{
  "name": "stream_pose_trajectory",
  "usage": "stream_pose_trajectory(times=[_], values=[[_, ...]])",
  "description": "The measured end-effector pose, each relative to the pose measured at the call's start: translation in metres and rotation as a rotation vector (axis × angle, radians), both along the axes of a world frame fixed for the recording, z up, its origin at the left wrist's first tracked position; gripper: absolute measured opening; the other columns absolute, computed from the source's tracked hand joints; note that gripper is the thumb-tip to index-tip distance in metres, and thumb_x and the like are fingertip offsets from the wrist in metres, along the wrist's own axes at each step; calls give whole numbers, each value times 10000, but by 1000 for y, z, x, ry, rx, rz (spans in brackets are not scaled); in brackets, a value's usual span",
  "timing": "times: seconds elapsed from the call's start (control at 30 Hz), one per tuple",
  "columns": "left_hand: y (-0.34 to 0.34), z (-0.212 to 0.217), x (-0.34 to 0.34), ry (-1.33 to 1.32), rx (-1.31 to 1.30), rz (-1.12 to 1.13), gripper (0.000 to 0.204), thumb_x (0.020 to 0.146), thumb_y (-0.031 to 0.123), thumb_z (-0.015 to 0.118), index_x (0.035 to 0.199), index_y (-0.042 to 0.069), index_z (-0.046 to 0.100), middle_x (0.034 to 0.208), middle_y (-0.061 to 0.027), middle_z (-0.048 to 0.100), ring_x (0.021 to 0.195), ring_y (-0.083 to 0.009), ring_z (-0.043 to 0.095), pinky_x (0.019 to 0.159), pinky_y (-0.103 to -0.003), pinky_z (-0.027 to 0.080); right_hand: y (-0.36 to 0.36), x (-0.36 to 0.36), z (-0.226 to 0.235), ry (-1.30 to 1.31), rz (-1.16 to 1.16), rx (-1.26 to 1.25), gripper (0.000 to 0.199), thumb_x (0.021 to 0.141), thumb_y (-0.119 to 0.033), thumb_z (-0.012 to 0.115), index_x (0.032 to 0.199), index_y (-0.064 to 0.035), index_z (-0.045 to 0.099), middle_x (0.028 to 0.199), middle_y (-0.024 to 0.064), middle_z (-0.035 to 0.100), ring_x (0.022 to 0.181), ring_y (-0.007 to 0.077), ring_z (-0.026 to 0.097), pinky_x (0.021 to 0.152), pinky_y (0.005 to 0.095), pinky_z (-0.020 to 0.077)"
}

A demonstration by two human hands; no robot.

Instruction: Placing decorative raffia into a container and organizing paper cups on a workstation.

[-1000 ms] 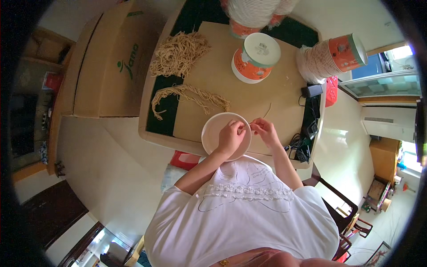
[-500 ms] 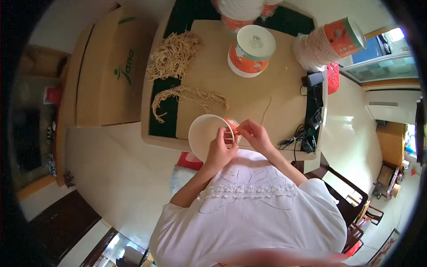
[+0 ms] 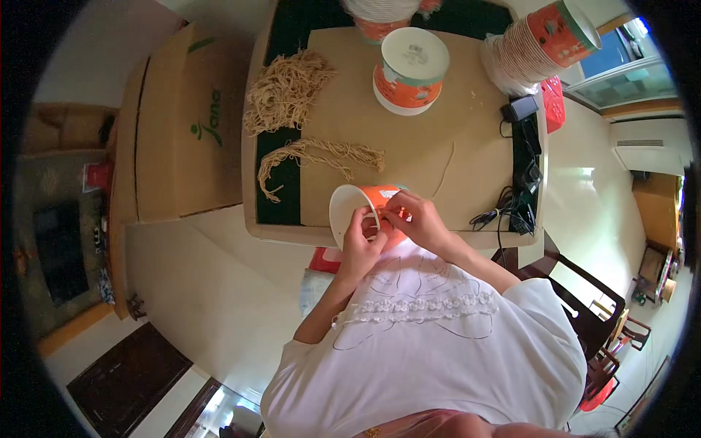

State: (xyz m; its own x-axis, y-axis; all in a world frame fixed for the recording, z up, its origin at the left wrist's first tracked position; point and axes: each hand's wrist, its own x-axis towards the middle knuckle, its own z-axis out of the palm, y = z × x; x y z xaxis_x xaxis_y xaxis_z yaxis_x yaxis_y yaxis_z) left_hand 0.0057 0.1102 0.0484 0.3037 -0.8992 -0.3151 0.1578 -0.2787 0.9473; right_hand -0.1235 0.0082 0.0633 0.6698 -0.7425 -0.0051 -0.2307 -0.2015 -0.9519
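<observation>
A paper tub (image 3: 342,213), white inside and orange outside, lies tilted at the table's near edge with its mouth toward the left. My left hand (image 3: 361,244) grips it at the rim, some fingers reaching inside the mouth. On the orange outer wall close to that rim, my right hand (image 3: 422,225) is closed in a pinch. Whatever sits between those fingertips is too small to make out. Beyond my hands a short piece of twine (image 3: 446,169) lies on the cardboard sheet (image 3: 416,150). A bundle of tan twine strands (image 3: 321,152) rests farther left.
A tangled twine heap (image 3: 288,91) lies at the far left. Upside-down tubs (image 3: 410,73) stand at the back, with a bagged tub stack (image 3: 537,47) at the back right. Black adapters and cables (image 3: 515,208) line the right edge. A large carton (image 3: 191,124) stands left of the table.
The tub has turned so more of its orange side shows and its mouth looks narrower. Both hands stay at its rim. The whole view has shifted slightly.
</observation>
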Motion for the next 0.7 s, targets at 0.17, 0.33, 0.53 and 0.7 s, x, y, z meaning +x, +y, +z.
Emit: stream_pose_trajectory(times=[0.17,0.33,0.53,0.7], values=[[2,-3,4,58,40,10,276,852,3,536,1124,4,488,945,-85,637,849,-132,619,723,-256,505,-2,-1,6,50,23,-85,74,818,-44,634,869,-1,604,831,107,623,664,230,633,571,322,514],[2,-8,6,-104,-29,-36,184,890,-12,480,1062,-14,547,930,-65,633,825,-119,603,716,-261,490,-2,-1,8,139,49,-237,70,800,-46,639,846,-5,604,816,119,626,671,279,632,582,344,524],[-7,15,3,-383,-28,-72,152,875,31,535,1015,8,589,810,-112,647,719,-189,644,628,-298,496,-3,-3,12,173,88,-274,83,787,-61,645,840,-13,605,808,115,619,661,300,617,590,369,511],[-12,11,-3,-517,-71,-70,112,855,70,576,955,28,601,784,-156,642,698,-295,651,603,-361,501,-4,-7,6,210,111,-270,86,786,-54,639,857,-18,607,811,118,617,685,308,615,610,375,511]])
